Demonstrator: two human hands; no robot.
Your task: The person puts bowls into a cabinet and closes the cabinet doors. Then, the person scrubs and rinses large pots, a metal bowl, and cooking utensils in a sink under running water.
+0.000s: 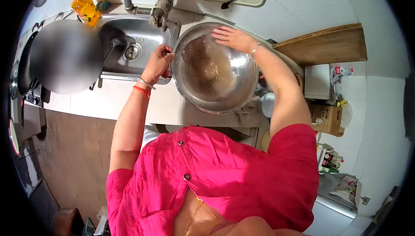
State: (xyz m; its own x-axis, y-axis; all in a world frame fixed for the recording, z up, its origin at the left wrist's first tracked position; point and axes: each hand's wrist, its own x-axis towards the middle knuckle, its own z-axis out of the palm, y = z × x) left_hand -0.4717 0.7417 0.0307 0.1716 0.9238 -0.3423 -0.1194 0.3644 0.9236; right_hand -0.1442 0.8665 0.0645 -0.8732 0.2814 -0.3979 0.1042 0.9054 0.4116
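Note:
A large steel basin point(247, 69) stands on the counter to the right of the sink. It holds cloudy, brownish water point(218, 74), with a dark brown patch point(196, 54) on its upper left side; I cannot tell what that patch is. My left hand point(160, 65) is closed at the basin's left rim, thumb and fingers pinched on the edge. Across the far inner wall of the basin reaches my right hand point(233, 40), its fingers stretched out flat and nothing in them.
Left of the basin is a steel sink point(147, 30) with a drain, below a cloth-wrapped tap point(162, 9). An orange bottle point(86, 10) stands behind it. A blurred round area hides the counter's left side. A bowl point(267, 104) sits right of the basin.

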